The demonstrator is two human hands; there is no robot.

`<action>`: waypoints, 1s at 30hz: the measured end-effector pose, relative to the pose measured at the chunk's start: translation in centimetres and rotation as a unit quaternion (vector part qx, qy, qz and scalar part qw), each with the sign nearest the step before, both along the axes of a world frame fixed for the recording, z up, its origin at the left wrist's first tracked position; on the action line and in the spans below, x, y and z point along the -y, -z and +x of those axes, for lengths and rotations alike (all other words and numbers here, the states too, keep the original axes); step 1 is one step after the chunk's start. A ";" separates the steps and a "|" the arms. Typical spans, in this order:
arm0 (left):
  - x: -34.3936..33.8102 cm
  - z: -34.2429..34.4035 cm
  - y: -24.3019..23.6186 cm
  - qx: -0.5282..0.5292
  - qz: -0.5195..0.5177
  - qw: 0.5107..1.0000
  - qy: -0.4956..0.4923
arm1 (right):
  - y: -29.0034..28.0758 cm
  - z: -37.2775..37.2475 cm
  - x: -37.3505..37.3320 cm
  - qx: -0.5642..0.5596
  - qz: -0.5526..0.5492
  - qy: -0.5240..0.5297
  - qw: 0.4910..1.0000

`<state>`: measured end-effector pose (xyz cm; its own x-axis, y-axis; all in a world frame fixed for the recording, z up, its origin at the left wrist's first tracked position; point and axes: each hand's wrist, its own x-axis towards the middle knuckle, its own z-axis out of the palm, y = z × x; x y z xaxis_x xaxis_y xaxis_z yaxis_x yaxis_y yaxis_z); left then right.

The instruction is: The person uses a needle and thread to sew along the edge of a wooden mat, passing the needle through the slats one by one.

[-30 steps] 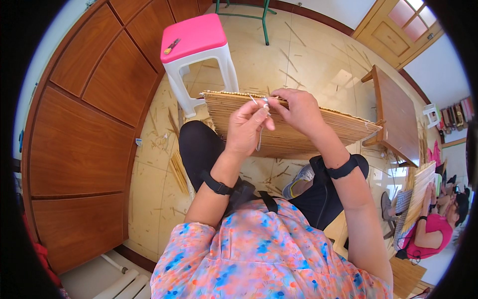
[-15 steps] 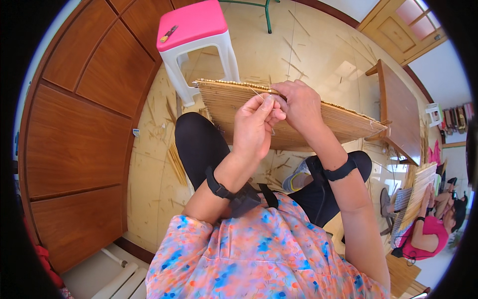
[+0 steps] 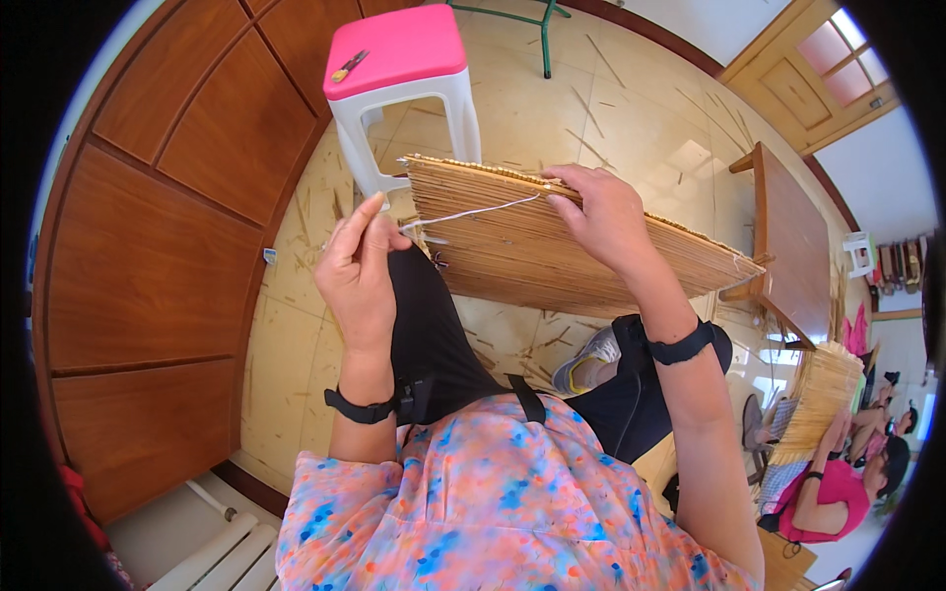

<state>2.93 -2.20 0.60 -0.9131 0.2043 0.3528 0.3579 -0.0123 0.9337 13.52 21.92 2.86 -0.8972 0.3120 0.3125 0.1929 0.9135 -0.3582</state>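
Note:
A mat of thin straw-coloured stalks point(image 3: 552, 258) stands tilted in front of me, its bound upper edge across my view. My right hand point(image 3: 606, 219) grips that edge near the middle, thumb on the near face and fingers over the top. A white string point(image 3: 478, 212) runs taut from the mat beside my right thumb to my left hand point(image 3: 360, 271), which pinches it between thumb and fingers, off the mat's left end. The string's far side is hidden at the mat's edge.
A pink-topped white stool point(image 3: 399, 59) at the far left carries small snips point(image 3: 350, 66). A brown wooden table point(image 3: 796, 241) stands on the right. Loose stalks litter the tiled floor point(image 3: 581, 89). People, one in a pink top point(image 3: 833, 502), sit at the lower right with another mat.
My left hand has moved left and away from my right hand, drawing the string out straight. My right hand stays on the mat's edge, and the view has shifted slightly.

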 end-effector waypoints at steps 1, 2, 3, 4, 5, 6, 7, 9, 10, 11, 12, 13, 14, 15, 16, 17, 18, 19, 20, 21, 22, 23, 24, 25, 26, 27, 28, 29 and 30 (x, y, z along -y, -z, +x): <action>0.0 0.6 -0.6 0.002 0.001 1.000 -0.001 | 0.1 0.1 -0.1 -0.008 -0.004 -0.004 1.000; -0.5 1.5 -1.4 0.078 0.044 0.994 0.058 | 0.2 0.2 -0.3 -0.008 -0.001 -0.005 1.000; -1.0 2.2 -1.9 0.152 0.084 0.978 0.113 | 0.3 0.3 -0.3 -0.009 0.011 -0.006 1.000; -1.6 2.6 -1.5 0.166 0.071 0.975 0.132 | 0.5 0.3 -0.3 -0.010 0.024 -0.007 1.000; -2.1 2.9 -1.0 0.171 0.071 0.968 0.170 | 0.4 0.2 -0.2 -0.010 0.025 -0.010 1.000; -2.8 3.2 -0.4 0.181 0.056 0.962 0.195 | 0.5 0.2 -0.1 -0.012 0.023 -0.010 1.000; -3.5 3.4 0.0 0.191 0.042 0.956 0.219 | 0.6 0.2 -0.1 -0.014 0.020 -0.009 1.000; -4.8 3.6 0.4 0.224 0.034 0.941 0.250 | 0.5 0.3 0.2 -0.013 0.018 -0.007 1.000; -5.3 3.8 0.6 0.222 0.029 0.940 0.258 | 0.5 0.3 0.3 -0.015 0.014 -0.004 1.000; -5.7 3.9 0.7 0.224 0.032 0.939 0.259 | 0.4 0.4 0.4 -0.012 0.016 -0.004 1.000; -6.0 3.9 0.9 0.227 0.022 0.936 0.269 | 0.4 0.5 0.5 -0.016 0.011 0.002 1.000; -6.4 3.9 1.0 0.230 0.012 0.932 0.278 | 0.4 0.5 0.5 -0.020 0.005 0.008 1.000; -6.6 4.1 1.1 0.229 0.010 0.935 0.272 | 0.4 0.5 0.5 -0.019 0.005 0.006 1.000; -6.7 4.2 0.9 0.230 0.011 0.935 0.270 | 0.4 0.6 0.4 -0.026 0.007 0.001 1.000; -6.8 4.3 0.7 0.238 -0.001 0.932 0.273 | 0.5 0.6 0.3 -0.033 0.009 -0.004 0.999; -6.8 4.4 0.6 0.245 -0.014 0.930 0.275 | 0.5 0.7 0.3 -0.033 0.009 -0.005 0.999; -6.9 4.6 0.6 0.246 -0.014 0.930 0.274 | 0.4 0.7 0.3 -0.029 0.008 0.000 1.000; -6.9 4.7 0.7 0.239 -0.021 0.933 0.270 | 0.4 0.7 0.4 -0.026 0.008 0.006 1.000; -6.9 4.7 0.7 0.232 -0.028 0.935 0.266 | 0.3 0.7 0.4 -0.026 0.008 0.004 1.000; -7.0 4.8 1.0 0.232 -0.028 0.936 0.265 | 0.3 0.6 0.5 -0.026 0.010 0.007 1.000; -7.2 4.9 1.6 0.187 -0.032 0.951 0.243 | 0.3 0.6 0.6 -0.025 0.011 0.009 1.000; -7.3 5.0 2.1 0.142 -0.038 0.964 0.220 | 0.4 0.6 0.6 -0.025 0.010 0.009 1.000; -7.3 5.0 2.4 0.142 -0.039 0.964 0.220 | 0.5 0.6 0.6 -0.026 0.014 0.010 1.000; -7.3 5.0 2.7 0.122 -0.063 0.967 0.213 | 0.6 0.5 0.5 -0.027 0.017 0.011 0.999; -7.4 5.0 2.8 0.101 -0.086 0.970 0.206 | 0.5 0.6 0.5 -0.027 0.017 0.012 0.999; -7.4 5.1 2.7 0.101 -0.086 0.969 0.207 | 0.5 0.6 0.5 -0.028 0.017 0.013 0.999; -7.4 5.1 2.4 0.091 -0.089 0.972 0.200 | 0.5 0.6 0.5 -0.028 0.016 0.015 0.999; -7.4 5.1 2.3 0.080 -0.092 0.974 0.193 | 0.4 0.6 0.6 -0.028 0.016 0.015 0.999; -7.5 5.2 2.3 0.080 -0.092 0.974 0.193 | 0.4 0.6 0.6 -0.040 0.016 0.009 0.999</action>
